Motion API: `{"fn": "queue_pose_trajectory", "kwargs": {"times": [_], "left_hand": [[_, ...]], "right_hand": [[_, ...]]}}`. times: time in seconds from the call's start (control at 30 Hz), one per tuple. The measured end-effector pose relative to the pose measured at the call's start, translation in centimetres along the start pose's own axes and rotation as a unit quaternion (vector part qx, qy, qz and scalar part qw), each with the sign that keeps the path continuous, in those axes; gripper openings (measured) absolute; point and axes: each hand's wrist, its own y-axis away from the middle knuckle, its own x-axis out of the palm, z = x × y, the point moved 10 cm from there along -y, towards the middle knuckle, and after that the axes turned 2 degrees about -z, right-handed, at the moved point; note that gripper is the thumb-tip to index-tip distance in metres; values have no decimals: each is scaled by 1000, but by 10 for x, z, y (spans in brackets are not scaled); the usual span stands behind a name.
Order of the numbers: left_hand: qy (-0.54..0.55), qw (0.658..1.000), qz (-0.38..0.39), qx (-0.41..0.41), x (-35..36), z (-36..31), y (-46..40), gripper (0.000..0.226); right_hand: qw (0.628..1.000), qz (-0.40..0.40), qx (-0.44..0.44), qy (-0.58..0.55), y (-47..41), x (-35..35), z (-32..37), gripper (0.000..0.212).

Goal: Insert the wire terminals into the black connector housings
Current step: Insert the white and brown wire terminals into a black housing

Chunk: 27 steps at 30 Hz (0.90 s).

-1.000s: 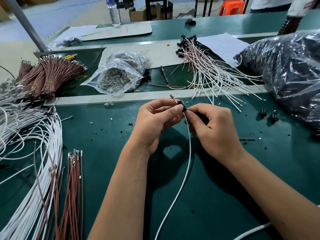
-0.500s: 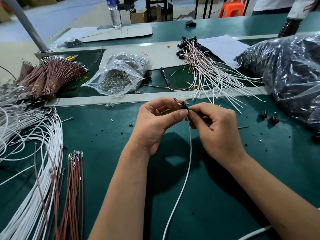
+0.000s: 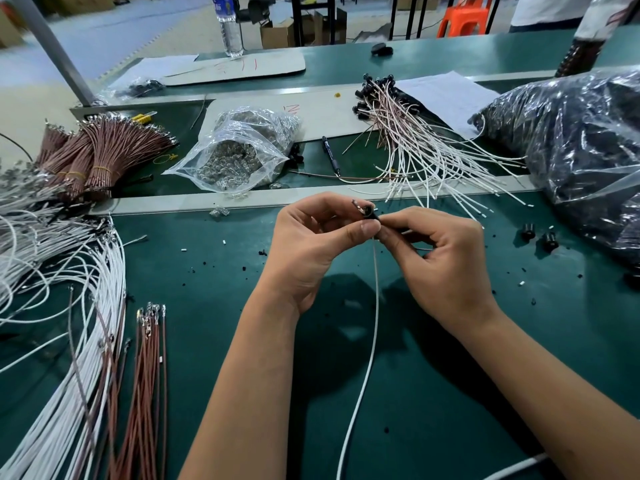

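Landmark: small black plastic connector housing [image 3: 367, 213], held above the green bench mat [image 3: 214, 271], at centre.

- Far left of housing: loose loops of white insulated wires [image 3: 52, 265]; beyond them, banded bundles of brown wires [image 3: 100, 157] with metal terminals.
- Left and nearer the wearer: flat row of brown terminated wires [image 3: 149, 375].
- Behind-left: clear plastic bag of small metal parts [image 3: 235, 157].
- Immediately left: left hand [image 3: 311, 251], thumb and forefinger curled, pinching the housing.
- Below housing: single white wire [image 3: 370, 348] hanging from it toward the wearer; a metal tip shows at the housing's upper end.
- Immediately right: right hand [image 3: 446, 268], fingers curled; what they pinch beside the housing is hidden, so cannot tell.
- Behind-right: fanned pile of finished white leads [image 3: 426, 157] with black housings.
- Far right: two spare black housings [image 3: 538, 235]; large clear bag of black parts [image 3: 581, 140].

Risk, as judged: a terminal pushed in crooked may bend or fail to lock; pulling on the wire could unseat it.
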Motion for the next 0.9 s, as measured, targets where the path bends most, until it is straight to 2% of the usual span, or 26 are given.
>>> {"fn": "queue_pose_trajectory", "kwargs": {"times": [0.43, 0.9], "left_hand": [[-6, 1000, 6, 9, 1, -3, 0, 21], [-25, 999, 21, 17, 2, -4, 0, 23]], "right_hand": [[994, 22, 52, -90, 1, 6, -17, 7], [989, 28, 60, -134, 0, 6, -20, 12]]}}
